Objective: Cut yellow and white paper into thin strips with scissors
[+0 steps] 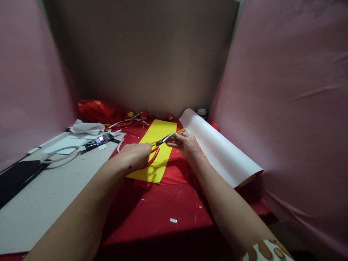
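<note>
My left hand [137, 156] is closed round the handles of red-handled scissors [154, 156], whose blades point up and to the right. Between the fingertips of my right hand [185, 142] is a thin yellow strip [181, 131], right by the blade tips. Below both hands lies a yellow corrugated sheet [146, 173], partly over a red corrugated sheet [176, 170] on the red cloth [152, 214].
A white roll [220, 145] lies on the right. At the left are a grey board [81, 181], a dark tube [98, 140] and a black object [21, 177]. A red plastic bag [100, 110] and small red-yellow balls [144, 114] sit at the back.
</note>
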Motion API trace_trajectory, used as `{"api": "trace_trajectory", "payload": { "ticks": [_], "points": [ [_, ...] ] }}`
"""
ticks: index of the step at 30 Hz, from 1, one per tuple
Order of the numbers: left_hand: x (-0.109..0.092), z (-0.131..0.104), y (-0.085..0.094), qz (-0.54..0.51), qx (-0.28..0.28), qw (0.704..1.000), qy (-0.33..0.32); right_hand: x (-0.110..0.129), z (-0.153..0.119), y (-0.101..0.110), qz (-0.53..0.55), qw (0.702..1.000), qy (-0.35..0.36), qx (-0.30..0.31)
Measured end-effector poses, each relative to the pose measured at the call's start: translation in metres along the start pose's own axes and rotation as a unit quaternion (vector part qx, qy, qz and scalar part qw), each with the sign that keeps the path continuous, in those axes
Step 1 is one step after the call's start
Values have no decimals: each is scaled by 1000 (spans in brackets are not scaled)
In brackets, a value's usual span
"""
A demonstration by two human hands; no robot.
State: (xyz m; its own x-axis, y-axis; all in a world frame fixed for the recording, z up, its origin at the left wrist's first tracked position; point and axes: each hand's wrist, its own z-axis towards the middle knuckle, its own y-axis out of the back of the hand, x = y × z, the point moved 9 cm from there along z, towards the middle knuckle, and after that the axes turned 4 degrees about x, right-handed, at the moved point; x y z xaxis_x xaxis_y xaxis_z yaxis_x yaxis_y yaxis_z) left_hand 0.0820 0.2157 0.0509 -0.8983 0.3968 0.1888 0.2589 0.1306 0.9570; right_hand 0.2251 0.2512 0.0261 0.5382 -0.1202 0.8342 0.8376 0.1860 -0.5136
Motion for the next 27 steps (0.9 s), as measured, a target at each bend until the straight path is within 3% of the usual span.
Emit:
{"api": "trace_trajectory", "payload": {
  "ticks": [12, 27],
  "points": [
    [0, 5, -1, 26, -42, 999, -7, -5, 1, -2, -6, 1000, -19, 11],
    [-4, 4, -3, 9, -8, 1000, -16, -3, -3, -6, -3, 1000, -22, 6]
  ]
}}
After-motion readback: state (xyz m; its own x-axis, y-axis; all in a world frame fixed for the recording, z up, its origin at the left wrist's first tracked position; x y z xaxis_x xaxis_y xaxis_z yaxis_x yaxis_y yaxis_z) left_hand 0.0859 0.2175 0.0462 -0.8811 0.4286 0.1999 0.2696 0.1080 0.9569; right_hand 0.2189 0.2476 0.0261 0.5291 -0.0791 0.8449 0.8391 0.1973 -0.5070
